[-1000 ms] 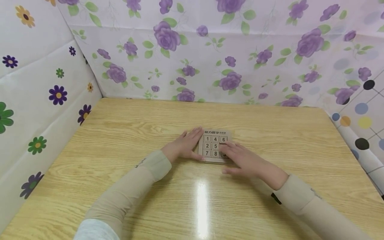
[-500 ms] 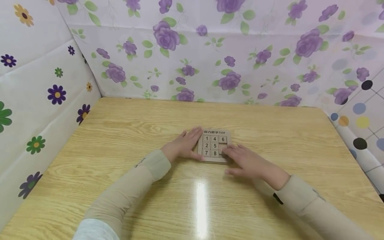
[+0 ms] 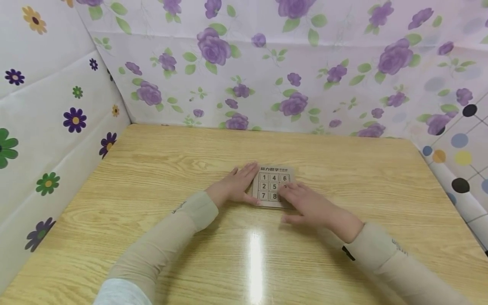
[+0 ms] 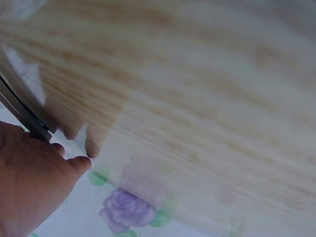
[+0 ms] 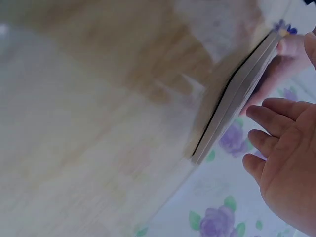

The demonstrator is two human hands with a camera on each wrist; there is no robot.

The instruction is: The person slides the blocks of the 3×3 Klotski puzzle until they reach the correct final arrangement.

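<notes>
A wooden number slide puzzle (image 3: 271, 204) lies flat on the table, with printed writing along its far edge. Its top row reads 1, 4, 6; below are 2 and 5, then 7 and 8. My left hand (image 3: 237, 185) rests along the puzzle's left side, fingers stretched out and thumb at the near left corner. From the right, my right hand (image 3: 314, 205) reaches over the board with extended fingers. Its fingertips touch a partly covered tile (image 3: 285, 185) beside the 5. The lower right slot is hidden beneath those fingers. In the right wrist view, the puzzle's edge (image 5: 232, 101) appears side-on.
The wood-grain table (image 3: 183, 152) runs to a back wall covering (image 3: 259, 76) with purple roses. A flowered sheet (image 3: 49, 110) borders the left, a dotted one (image 3: 463, 178) the right. A bright light reflection crosses the near tabletop.
My right fingertips have shifted slightly left and away from me over the board. A tile now shows in the slot below the 6, which was bare half a second ago. The left hand stays put.
</notes>
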